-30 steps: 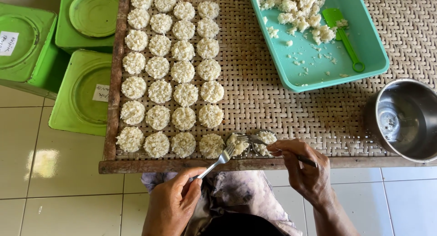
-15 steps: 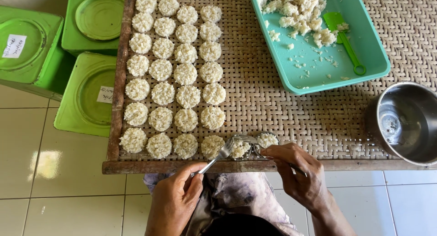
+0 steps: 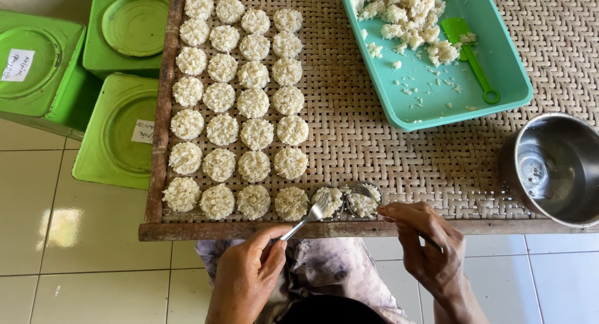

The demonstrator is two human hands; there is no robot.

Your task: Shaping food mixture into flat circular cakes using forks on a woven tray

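Pressing rice cake [image 3: 329, 201], just beyond fork-holding fingers [image 3: 272, 241]

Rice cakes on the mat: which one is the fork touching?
The rice cake fifth along the front row; the fork tines press on it, and the others lie untouched.

bare forearms without sleeves, and a mottled grey-purple garment [image 3: 324, 268] over the lap.

1. Looks like a home food-making spot: a woven bamboo tray [image 3: 399, 155] is set over a tiled floor [image 3: 68, 261].
2. Rice cakes [image 3: 256, 133] are laid in rows beyond the fingers.
3. Green tins [image 3: 121, 133] are stacked alongside.
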